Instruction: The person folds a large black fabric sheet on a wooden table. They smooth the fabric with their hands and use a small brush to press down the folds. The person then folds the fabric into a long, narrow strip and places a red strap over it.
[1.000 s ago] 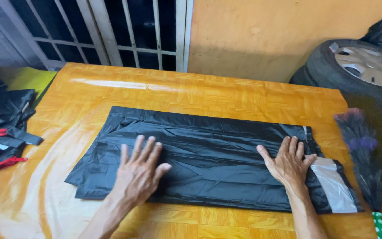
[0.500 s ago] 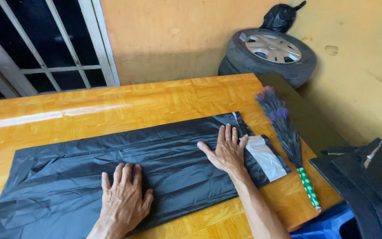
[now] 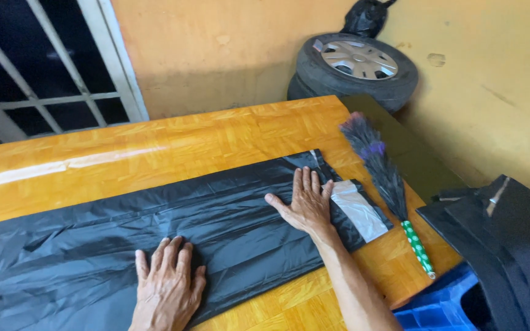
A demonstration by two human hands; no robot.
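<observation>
On wooden table [image 3: 154, 147], flat hands [image 3: 168, 285] press black bag [image 3: 93, 233]

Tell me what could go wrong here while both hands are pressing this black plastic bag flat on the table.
1. The black plastic bag looks thin and creased; pressing from the left hand and right hand could set wrinkles in or stretch it.
2. The feather duster lies close beside the bag's grey end, near the table edge; a sweep of the right hand might knock it off.
3. The glossy tabletop may let the bag slide.
</observation>
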